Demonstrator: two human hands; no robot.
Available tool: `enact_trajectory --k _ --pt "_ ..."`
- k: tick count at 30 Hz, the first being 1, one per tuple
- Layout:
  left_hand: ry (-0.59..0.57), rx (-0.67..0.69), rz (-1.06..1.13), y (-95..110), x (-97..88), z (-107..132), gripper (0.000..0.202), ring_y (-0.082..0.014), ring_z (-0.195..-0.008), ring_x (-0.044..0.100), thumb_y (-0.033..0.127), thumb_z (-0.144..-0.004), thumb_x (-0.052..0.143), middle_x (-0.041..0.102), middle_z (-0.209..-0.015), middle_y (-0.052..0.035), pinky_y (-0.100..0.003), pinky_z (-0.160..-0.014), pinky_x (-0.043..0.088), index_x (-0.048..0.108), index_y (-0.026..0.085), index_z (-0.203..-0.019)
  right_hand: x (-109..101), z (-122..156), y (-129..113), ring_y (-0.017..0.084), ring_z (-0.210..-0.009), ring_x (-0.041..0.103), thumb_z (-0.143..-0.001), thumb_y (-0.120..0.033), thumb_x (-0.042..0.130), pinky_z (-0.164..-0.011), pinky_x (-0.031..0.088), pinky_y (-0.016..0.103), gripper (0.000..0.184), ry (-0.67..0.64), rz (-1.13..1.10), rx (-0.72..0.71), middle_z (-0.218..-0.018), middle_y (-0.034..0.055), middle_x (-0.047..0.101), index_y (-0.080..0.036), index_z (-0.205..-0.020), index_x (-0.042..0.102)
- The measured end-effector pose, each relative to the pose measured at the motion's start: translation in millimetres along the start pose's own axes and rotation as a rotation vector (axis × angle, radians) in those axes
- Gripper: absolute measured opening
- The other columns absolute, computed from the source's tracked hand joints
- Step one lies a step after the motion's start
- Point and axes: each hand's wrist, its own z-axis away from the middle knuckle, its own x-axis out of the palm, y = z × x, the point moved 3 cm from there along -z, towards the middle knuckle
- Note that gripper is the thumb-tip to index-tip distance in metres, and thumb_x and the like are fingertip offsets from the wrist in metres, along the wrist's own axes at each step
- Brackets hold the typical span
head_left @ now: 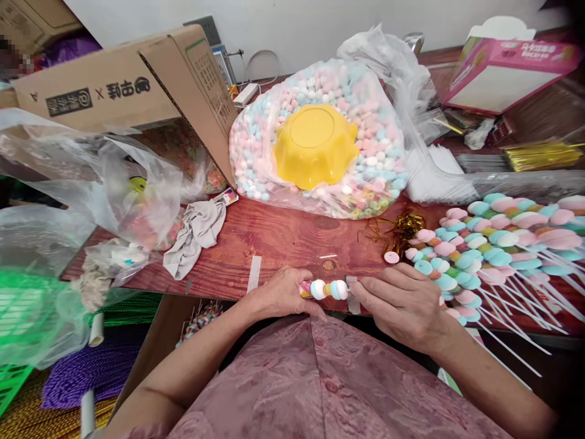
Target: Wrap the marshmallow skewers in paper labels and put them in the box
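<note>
Both my hands meet at the near edge of the red wooden table (292, 235). My left hand (283, 296) is closed round one end of a candy skewer (325, 289) strung with white, yellow and blue pieces. My right hand (402, 302) pinches the skewer's other end with fingers pressed together. A single pink candy disc (392, 257) lies on the table just beyond my right hand. To the right lies a pile of finished candy skewers (493, 244) with white sticks pointing toward me.
A big clear bag of pastel candies (379, 146) with an upturned yellow bowl (315, 145) on it sits behind. A cardboard box (137, 85), plastic bags (114, 177) and a grey cloth (196, 235) crowd the left. A pink box (507, 70) and gold twist ties (539, 155) stand far right.
</note>
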Motion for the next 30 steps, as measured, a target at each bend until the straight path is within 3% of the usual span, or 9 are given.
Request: enact_trajectory --k 6,10,13,16,18,22,26,28,30 --pt "0.108 0.164 -0.076 2.9 5.2 1.3 0.047 -0.0081 -0.056 0.037 0.057 -0.073 0.073 0.046 -0.061 0.0060 -0.024 -0.054 0.022 0.050 0.016 -0.066 11.2 1.7 -7.1 0.016 -0.067 0.051 -0.090 -0.008 0.047 -0.065 0.031 0.034 0.021 -0.064 -0.018 0.068 -0.075 0.0030 0.069 -0.017 -0.095 0.066" --pt "0.158 0.230 -0.169 -3.0 12.1 2.5 0.042 -0.0076 -0.053 0.031 0.047 -0.077 0.071 0.044 -0.058 0.0058 -0.025 -0.053 0.019 0.047 0.016 -0.063 6.1 -6.6 3.1 0.016 -0.067 0.054 -0.096 -0.020 0.046 -0.067 0.031 0.033 0.024 -0.361 -0.158 0.194 -0.073 0.0010 0.068 -0.023 -0.091 0.069" --pt "0.182 0.329 -0.163 -3.1 13.4 5.1 0.040 -0.0077 -0.054 0.033 0.046 -0.079 0.069 0.045 -0.059 0.0050 -0.025 -0.053 0.020 0.046 0.017 -0.064 -2.5 -15.8 24.8 0.016 -0.078 0.062 -0.099 -0.030 0.045 -0.073 0.038 0.032 0.025 -0.537 -0.395 0.245 -0.090 -0.0005 0.072 -0.030 -0.108 0.068" --pt "0.158 0.436 -0.088 1.1 14.8 8.0 0.036 -0.0075 -0.054 0.035 0.043 -0.080 0.066 0.044 -0.059 0.0050 -0.024 -0.052 0.021 0.047 0.017 -0.064 2.5 -31.8 41.9 0.019 -0.101 0.064 -0.095 -0.030 0.052 -0.084 0.044 0.032 0.035 -0.481 -0.551 0.276 -0.116 0.0012 0.070 -0.033 -0.130 0.059" --pt "0.154 0.488 0.004 4.5 15.6 9.6 0.035 -0.0069 -0.053 0.034 0.041 -0.080 0.066 0.042 -0.058 0.0056 -0.023 -0.052 0.023 0.046 0.017 -0.063 16.5 -44.6 39.5 0.020 -0.105 0.064 -0.091 -0.024 0.057 -0.089 0.046 0.032 0.040 -0.451 -0.656 0.251 -0.119 0.0028 0.068 -0.030 -0.131 0.059" --pt "0.181 0.451 0.245 5.0 13.9 13.4 0.043 -0.0061 -0.054 0.032 0.046 -0.072 0.073 0.038 -0.057 0.0065 -0.022 -0.051 0.024 0.044 0.017 -0.060 42.1 -58.6 22.6 0.012 -0.072 0.065 -0.092 -0.020 0.053 -0.068 0.048 0.023 0.020 -0.417 -0.858 0.174 -0.081 0.0003 0.072 -0.021 -0.093 0.073" --pt "0.228 0.336 0.393 -3.4 8.3 20.8 0.048 -0.0061 -0.055 0.032 0.049 -0.066 0.079 0.040 -0.058 0.0066 -0.022 -0.051 0.024 0.045 0.016 -0.058 46.0 -36.3 46.1 0.011 -0.057 0.058 -0.091 -0.030 0.056 -0.058 0.043 0.024 0.023 -0.224 -0.682 0.405 -0.064 -0.0004 0.065 -0.019 -0.076 0.069" --pt "0.279 0.291 0.420 -8.7 5.5 23.7 0.049 -0.0063 -0.057 0.034 0.049 -0.065 0.080 0.043 -0.059 0.0063 -0.021 -0.052 0.025 0.045 0.015 -0.059 44.3 -14.9 63.1 0.014 -0.058 0.056 -0.089 -0.030 0.055 -0.059 0.043 0.026 0.024 -0.228 -0.381 0.634 -0.064 0.0018 0.063 -0.018 -0.071 0.066" --pt "0.356 0.246 0.411 -12.7 2.8 24.3 0.049 -0.0064 -0.057 0.036 0.050 -0.065 0.081 0.045 -0.062 0.0060 -0.021 -0.053 0.026 0.047 0.015 -0.062 38.9 1.1 65.3 0.017 -0.062 0.057 -0.088 -0.027 0.053 -0.060 0.044 0.029 0.022 -0.297 -0.193 0.741 -0.071 0.0062 0.064 -0.017 -0.074 0.067"
